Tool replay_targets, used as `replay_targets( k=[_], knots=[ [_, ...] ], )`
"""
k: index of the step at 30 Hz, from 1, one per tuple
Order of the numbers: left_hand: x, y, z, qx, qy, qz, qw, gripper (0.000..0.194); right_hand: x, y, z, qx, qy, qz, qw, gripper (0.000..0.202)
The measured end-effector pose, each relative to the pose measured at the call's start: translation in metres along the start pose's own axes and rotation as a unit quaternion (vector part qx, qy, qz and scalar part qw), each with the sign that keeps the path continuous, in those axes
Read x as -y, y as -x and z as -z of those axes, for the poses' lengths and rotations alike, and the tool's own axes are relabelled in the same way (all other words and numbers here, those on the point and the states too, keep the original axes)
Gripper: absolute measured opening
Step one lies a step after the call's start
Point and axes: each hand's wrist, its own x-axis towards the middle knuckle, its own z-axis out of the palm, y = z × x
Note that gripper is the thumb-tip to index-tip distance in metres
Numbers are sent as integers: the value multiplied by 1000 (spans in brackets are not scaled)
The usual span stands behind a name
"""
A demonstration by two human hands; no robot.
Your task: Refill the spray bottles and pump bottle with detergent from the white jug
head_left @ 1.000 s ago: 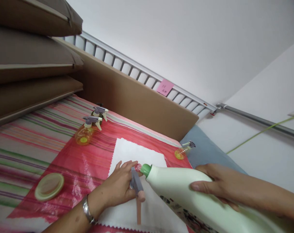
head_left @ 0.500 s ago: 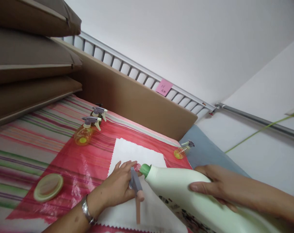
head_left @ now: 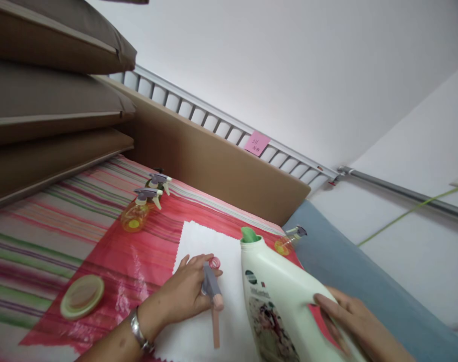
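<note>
My left hand [head_left: 193, 286], with a silver bracelet at the wrist, is closed round a grey and pink spray trigger head [head_left: 213, 286] above the white cloth. At its fingertips shows a small pink ring [head_left: 214, 262], perhaps a bottle mouth; what is under the hand is hidden. My right hand [head_left: 346, 314] grips the handle of a large pale green jug [head_left: 285, 296] with a floral label. The jug leans to the left, its green spout [head_left: 249, 235] pointing up, apart from the pink ring.
Yellow spray bottles [head_left: 134, 216] stand at the back left, another spray bottle [head_left: 284, 245] at the back right. A round pale lid [head_left: 81, 297] lies on the red plastic sheet [head_left: 111, 281]. Behind are a brown board [head_left: 214, 161] and stacked brown cushions [head_left: 55, 95]. A pink note [head_left: 256, 143] hangs on the rail.
The jug has tipped back from nearly lying to more upright, its spout moving up and right, away from the pink ring. My left hand has stayed in place.
</note>
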Motion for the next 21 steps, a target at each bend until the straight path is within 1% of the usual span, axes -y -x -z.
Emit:
replay_targets(
  k=[2,4,6,8,10,12,15,17,19,21],
  knots=[
    [0,0,0,-1,-3,1,1000,26,-10,-6,-3,-5,-85,-44,995,45],
    [0,0,-1,-5,-3,1,1000,29,-15,-14,-11,-13,-171,-62,983,45],
    [1,0,-2,-8,2,2,1000,30,-17,-26,-25,-39,-236,-52,970,43],
    [0,0,-1,-7,9,4,1000,27,-16,-41,-42,-90,-275,-17,957,41],
    [-1,0,0,-7,12,1,1000,22,-13,-59,-63,-147,-285,22,947,37],
    [-3,0,3,-7,14,-1,1000,20,-10,-79,-84,-185,-282,50,940,35],
    [-3,-2,5,-3,21,10,1000,19,-8,-108,-115,-203,-266,72,940,32],
    [-2,-3,6,-3,27,20,999,19,-9,-122,-133,-209,-245,84,943,31],
    [-1,-3,7,-5,29,18,999,18,-13,-130,-145,-214,-223,88,947,32],
    [0,-4,7,-9,28,11,1000,16,-20,-134,-152,-220,-205,87,950,34]
  ],
)
